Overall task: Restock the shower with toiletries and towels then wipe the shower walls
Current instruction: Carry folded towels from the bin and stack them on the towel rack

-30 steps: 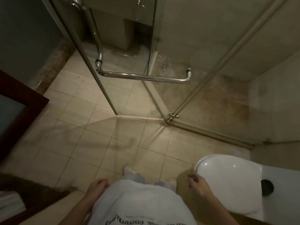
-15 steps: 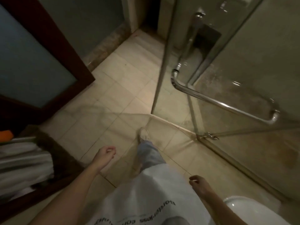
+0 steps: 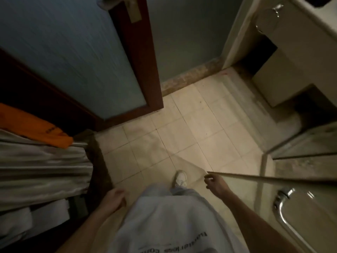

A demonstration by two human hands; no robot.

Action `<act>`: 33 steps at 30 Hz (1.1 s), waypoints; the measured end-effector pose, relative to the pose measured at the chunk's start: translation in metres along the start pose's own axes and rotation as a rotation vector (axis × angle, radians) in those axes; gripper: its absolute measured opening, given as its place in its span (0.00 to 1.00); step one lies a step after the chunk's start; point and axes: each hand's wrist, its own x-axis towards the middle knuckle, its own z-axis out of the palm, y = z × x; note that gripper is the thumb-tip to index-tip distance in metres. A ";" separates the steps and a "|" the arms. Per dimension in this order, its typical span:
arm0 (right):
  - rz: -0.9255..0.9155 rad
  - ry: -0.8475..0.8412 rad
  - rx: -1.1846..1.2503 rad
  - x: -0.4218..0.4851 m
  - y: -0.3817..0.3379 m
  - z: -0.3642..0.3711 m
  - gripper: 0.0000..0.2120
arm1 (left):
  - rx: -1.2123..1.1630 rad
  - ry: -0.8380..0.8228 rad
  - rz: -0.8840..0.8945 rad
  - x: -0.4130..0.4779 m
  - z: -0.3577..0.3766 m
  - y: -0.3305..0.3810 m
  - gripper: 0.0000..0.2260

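Folded white towels (image 3: 42, 168) lie stacked at the left, with an orange cloth (image 3: 34, 125) on top of them. More white rolls (image 3: 32, 221) sit below. My left hand (image 3: 114, 199) hangs by my hip near the stack, fingers loosely curled, holding nothing. My right hand (image 3: 216, 183) reaches forward beside the edge of the glass shower door (image 3: 299, 212), fingers relaxed and empty. The door's chrome handle (image 3: 281, 209) shows at the lower right.
A dark wooden door (image 3: 102, 57) with frosted glass stands open ahead on the left. Beige floor tiles (image 3: 182, 132) lie ahead. A pale counter (image 3: 299, 42) fills the upper right. My white shoe (image 3: 180, 178) steps forward.
The view has swung left, away from the shower and toilet toward the door and the towel stack. Both hands stay empty; the right one has lifted forward.
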 end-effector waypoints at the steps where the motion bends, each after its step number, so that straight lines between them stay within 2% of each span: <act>1: -0.030 0.008 -0.002 0.010 -0.027 -0.011 0.14 | -0.017 0.020 0.005 0.002 -0.007 0.012 0.06; 7: -0.098 0.042 -0.027 0.069 -0.139 -0.061 0.15 | -0.037 0.028 0.007 0.055 -0.052 0.071 0.08; 12: 0.050 0.120 0.051 0.113 -0.175 -0.087 0.15 | 0.022 -0.009 0.011 0.121 -0.105 0.151 0.07; 15: 0.133 0.134 0.112 0.121 -0.186 -0.090 0.14 | 0.167 -0.037 0.054 0.155 -0.131 0.211 0.13; 19: 0.220 0.172 0.219 0.125 -0.192 -0.095 0.13 | 0.302 -0.102 0.137 0.199 -0.146 0.317 0.08; 23: 0.342 0.200 0.357 0.120 -0.183 -0.094 0.13 | 0.389 -0.132 0.314 0.216 -0.125 0.433 0.05; 28: 0.479 0.200 0.467 0.135 -0.157 -0.102 0.16 | 0.495 -0.242 0.428 0.235 -0.074 0.562 0.07; 31: 0.515 0.188 0.544 0.151 -0.149 -0.140 0.17 | 0.502 -0.283 0.465 0.235 -0.036 0.630 0.05; 33: 0.532 0.162 0.543 0.164 -0.142 -0.162 0.17 | 0.563 -0.280 0.454 0.232 -0.030 0.651 0.07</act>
